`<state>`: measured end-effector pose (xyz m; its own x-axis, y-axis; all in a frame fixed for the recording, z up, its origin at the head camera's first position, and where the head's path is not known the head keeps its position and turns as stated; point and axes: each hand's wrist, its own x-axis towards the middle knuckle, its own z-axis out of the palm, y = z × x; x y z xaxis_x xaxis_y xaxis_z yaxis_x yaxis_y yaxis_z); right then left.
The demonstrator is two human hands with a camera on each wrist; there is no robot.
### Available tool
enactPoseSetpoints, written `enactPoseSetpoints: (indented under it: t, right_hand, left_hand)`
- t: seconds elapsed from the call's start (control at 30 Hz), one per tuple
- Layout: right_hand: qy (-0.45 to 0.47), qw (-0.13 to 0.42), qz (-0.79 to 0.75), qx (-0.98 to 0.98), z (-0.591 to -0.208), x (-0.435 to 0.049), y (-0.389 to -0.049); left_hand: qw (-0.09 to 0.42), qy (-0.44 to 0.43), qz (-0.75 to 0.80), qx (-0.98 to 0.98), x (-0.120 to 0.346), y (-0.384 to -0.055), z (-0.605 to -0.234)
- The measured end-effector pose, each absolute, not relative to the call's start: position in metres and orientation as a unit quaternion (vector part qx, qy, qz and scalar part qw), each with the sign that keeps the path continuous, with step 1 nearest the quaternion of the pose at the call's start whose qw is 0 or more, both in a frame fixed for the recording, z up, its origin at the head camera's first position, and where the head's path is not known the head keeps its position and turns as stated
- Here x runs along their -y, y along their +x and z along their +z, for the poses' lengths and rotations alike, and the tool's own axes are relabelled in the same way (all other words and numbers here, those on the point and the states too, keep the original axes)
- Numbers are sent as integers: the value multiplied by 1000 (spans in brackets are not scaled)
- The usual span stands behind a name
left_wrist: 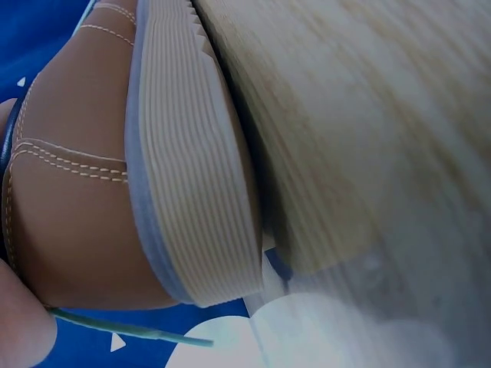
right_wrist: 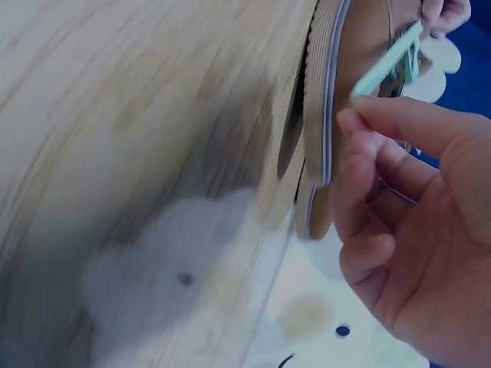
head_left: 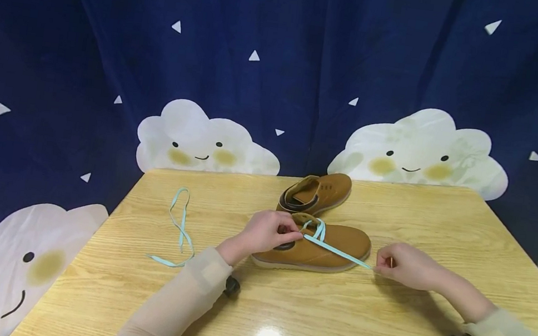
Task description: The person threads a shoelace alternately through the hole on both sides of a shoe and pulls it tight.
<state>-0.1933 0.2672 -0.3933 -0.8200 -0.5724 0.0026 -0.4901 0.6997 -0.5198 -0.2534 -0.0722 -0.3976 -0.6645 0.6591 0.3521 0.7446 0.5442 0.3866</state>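
Observation:
A brown shoe (head_left: 348,239) with a pale sole lies on the wooden table, toe to the right. A light blue shoelace (head_left: 339,251) is threaded through its upper eyelets and stretches taut to the right. My left hand (head_left: 266,233) pinches lace above the shoe's opening; in the left wrist view a lace end (left_wrist: 138,331) sticks out past the fingertip. Beyond the toe, my right hand (head_left: 408,265) pinches the taut lace's end between thumb and index finger, as the right wrist view also shows. The left fingers partly hide the eyelets.
A second brown shoe (head_left: 336,189) without a lace stands behind the first. On the left of the table (head_left: 230,320) lies a loose light blue lace (head_left: 182,227). A dark blue curtain (head_left: 285,35) with white clouds hangs behind the table.

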Motion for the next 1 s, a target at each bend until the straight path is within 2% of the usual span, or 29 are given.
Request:
enactPoseSetpoints:
  t: [0.37, 1.0]
  right_hand:
    - [-273, 121, -253, -920, -398, -297, -196]
    - [-249, 115, -208, -939, -395, -281, -201]
  left_hand:
    - [75, -393, -253, 881, 72, -253, -396]
    - [75, -394, -254, 880, 72, -255, -397]
